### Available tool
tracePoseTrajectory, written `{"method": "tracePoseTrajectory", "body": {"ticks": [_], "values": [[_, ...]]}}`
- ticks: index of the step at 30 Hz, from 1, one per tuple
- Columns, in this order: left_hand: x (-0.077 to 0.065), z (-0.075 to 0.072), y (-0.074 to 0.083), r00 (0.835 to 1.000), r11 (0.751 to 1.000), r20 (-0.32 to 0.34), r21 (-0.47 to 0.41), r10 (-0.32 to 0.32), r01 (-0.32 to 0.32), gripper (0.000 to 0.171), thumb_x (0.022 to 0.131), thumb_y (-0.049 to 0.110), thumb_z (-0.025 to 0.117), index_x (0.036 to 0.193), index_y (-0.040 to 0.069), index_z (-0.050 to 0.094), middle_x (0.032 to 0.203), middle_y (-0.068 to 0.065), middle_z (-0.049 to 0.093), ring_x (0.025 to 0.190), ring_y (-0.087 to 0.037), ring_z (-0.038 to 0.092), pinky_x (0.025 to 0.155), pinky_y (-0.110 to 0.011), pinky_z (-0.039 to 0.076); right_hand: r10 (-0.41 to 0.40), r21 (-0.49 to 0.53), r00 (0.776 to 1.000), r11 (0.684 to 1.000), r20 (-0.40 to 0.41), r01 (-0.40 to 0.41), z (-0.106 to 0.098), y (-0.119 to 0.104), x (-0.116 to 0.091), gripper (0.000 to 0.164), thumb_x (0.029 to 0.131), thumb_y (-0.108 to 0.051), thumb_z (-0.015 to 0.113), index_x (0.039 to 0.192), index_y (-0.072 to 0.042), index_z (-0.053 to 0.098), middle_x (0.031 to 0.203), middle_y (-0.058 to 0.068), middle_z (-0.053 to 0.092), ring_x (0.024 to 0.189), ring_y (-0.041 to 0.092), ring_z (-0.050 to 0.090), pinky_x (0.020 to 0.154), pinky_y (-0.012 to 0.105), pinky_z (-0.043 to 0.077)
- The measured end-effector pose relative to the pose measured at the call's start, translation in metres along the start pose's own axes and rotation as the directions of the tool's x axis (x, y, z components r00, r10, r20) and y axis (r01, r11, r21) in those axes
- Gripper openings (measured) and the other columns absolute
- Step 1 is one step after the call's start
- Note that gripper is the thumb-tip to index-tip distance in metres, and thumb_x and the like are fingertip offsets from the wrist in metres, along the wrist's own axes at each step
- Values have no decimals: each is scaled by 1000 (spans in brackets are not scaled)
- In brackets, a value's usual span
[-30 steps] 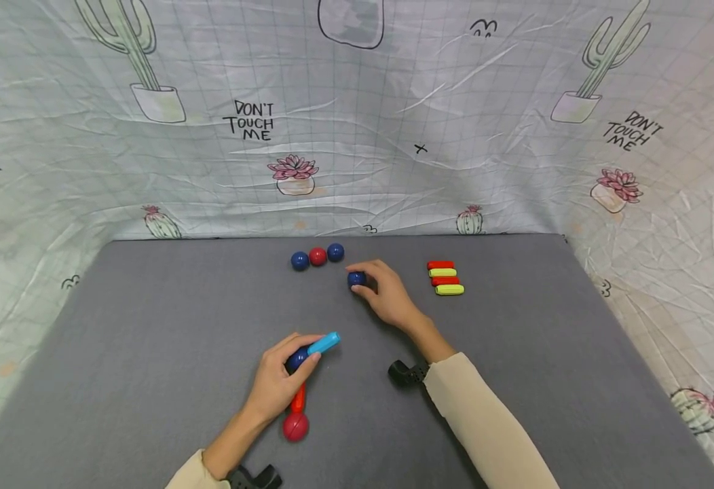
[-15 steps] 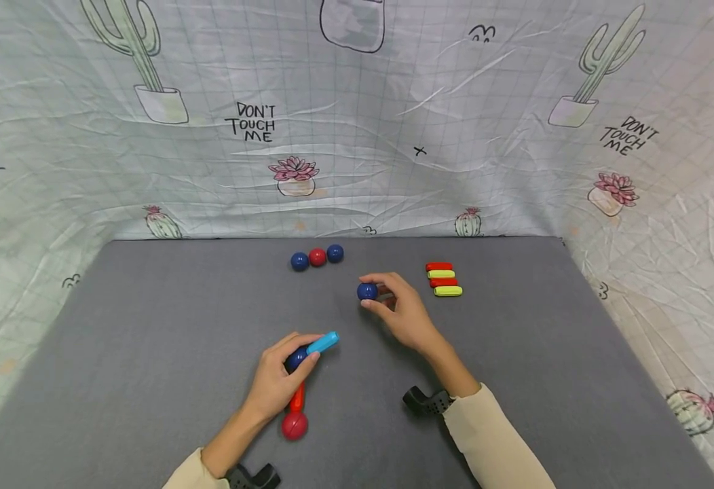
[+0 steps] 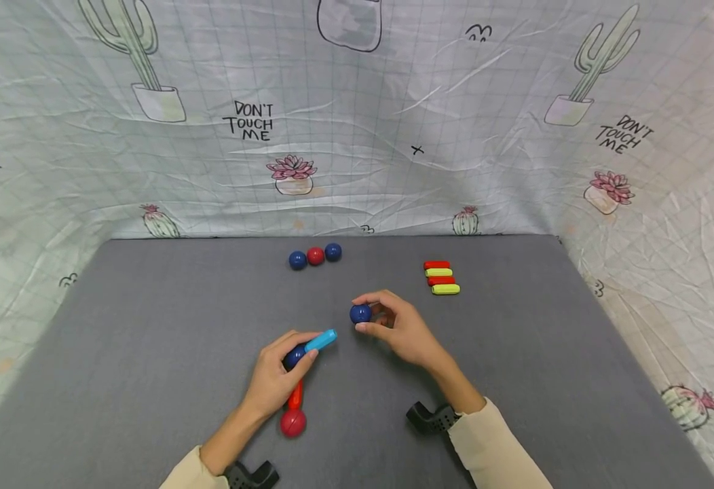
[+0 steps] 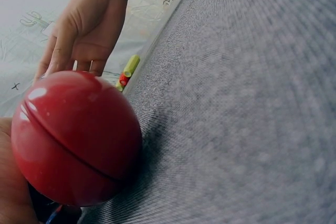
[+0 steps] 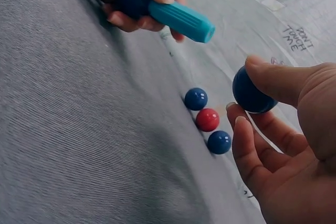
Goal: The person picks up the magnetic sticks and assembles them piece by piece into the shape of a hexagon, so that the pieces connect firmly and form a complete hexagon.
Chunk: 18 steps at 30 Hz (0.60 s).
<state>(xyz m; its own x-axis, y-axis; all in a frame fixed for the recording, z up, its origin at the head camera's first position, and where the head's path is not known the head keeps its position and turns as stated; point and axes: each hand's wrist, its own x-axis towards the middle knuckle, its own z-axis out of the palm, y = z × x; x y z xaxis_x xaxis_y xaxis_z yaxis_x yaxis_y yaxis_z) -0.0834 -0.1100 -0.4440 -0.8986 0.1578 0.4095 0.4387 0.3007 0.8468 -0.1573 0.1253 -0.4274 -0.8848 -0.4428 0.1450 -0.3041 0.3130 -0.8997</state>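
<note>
Blue ball (image 3: 360, 314): held in the right hand (image 3: 407, 333), just right of the centre of the head view and below mid-height. Grip: pinched between thumb and fingers; clearance from the grey table (image 3: 167, 339) cannot be told.

Left hand (image 3: 270, 377), lower centre: thumb and fingers closed round a second blue ball (image 3: 293, 357), partly hidden by them. Light-blue stick (image 3: 322, 340) joins this ball and points to the upper right, its free end near the right hand's ball but apart from it. Red stick (image 3: 296, 395) runs from the left hand down the frame to a red ball (image 3: 293, 422); its upper end is covered by the hand.

Upper centre, near the table's far edge: row of three balls close together, blue (image 3: 298, 260), red (image 3: 315, 256), blue (image 3: 333, 252). Upper right: four short sticks side by side, red and yellow (image 3: 446, 289) alternating. Printed cloth (image 3: 357, 115) hangs behind the table
</note>
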Motion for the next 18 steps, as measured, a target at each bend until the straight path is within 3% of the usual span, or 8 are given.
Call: {"method": "tracePoseTrajectory", "body": {"ticks": [12, 18], "values": [[1, 1, -1, 1000, 999, -9, -34, 29, -30, 25, 85, -9, 65, 109, -2, 67, 97, -11, 66, 81, -18, 59, 73, -22, 46, -119, -8, 992, 993, 40, 120, 16, 6, -5, 35, 85, -20, 75, 118, -19, 64, 109, -5, 58, 92, 18, 58, 71, 30, 51], [1, 1, -2, 1000, 999, 4, -30, 28, -28, 25, 85, -10, 65, 109, -2, 67, 95, -11, 65, 80, -17, 58, 71, -22, 45, -124, -33, 992, 992, 38, 125, 19, 4, -7, 36, 85, -19, 75, 119, -14, 64, 109, -5, 58, 90, 16, 57, 70, 29, 50]]}}
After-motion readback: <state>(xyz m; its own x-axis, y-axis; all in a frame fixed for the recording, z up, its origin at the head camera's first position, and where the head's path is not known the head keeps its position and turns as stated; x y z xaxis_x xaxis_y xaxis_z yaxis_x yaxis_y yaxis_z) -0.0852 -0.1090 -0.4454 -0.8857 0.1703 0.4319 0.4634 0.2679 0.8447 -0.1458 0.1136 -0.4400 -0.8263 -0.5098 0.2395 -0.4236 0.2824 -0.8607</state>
